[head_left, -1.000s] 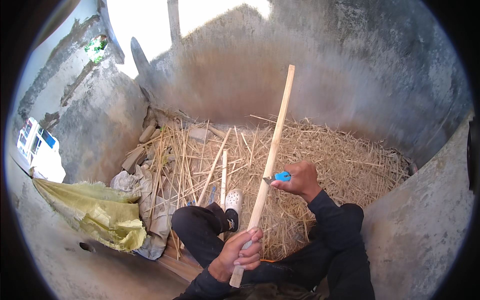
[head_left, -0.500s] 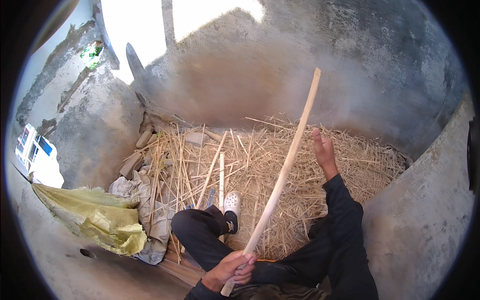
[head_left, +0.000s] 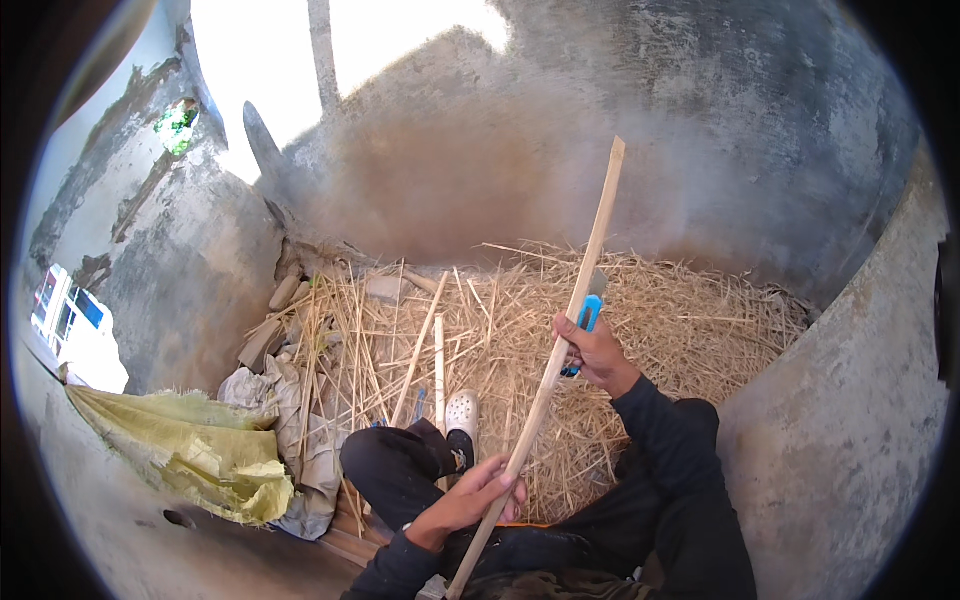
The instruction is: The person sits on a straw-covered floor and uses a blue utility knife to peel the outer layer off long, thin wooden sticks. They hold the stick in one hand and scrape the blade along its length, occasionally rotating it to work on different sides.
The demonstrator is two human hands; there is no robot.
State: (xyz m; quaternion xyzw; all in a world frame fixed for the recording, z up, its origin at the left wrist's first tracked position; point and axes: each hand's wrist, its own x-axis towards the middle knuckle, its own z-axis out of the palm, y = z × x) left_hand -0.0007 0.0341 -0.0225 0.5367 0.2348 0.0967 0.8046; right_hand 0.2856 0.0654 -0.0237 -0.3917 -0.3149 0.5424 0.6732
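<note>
A long, pale, slightly bowed wooden stick [head_left: 543, 405] slants up from my lap toward the far wall. Its lower part is gripped by my left hand [head_left: 482, 496], fingers curled around it. Higher along the stick, my right hand [head_left: 596, 355] is closed on a blue utility knife [head_left: 590, 312]. The knife's blade reaches up beside the right edge of the stick, and my right thumb lies against the wood. The lower part of the knife is partly hidden by my right hand.
Wood shavings [head_left: 690, 330] are heaped across the floor ahead and right. Thin strips [head_left: 438, 370] lie left of centre, near my shoe [head_left: 462, 412]. A yellow-green woven sack [head_left: 190, 450] hangs over the left side. Grey walls [head_left: 680, 150] enclose the space.
My right hand has come inward to the stick, and the utility knife now shows in it. My left hand has shifted slightly up along the stick, which has turned a little.
</note>
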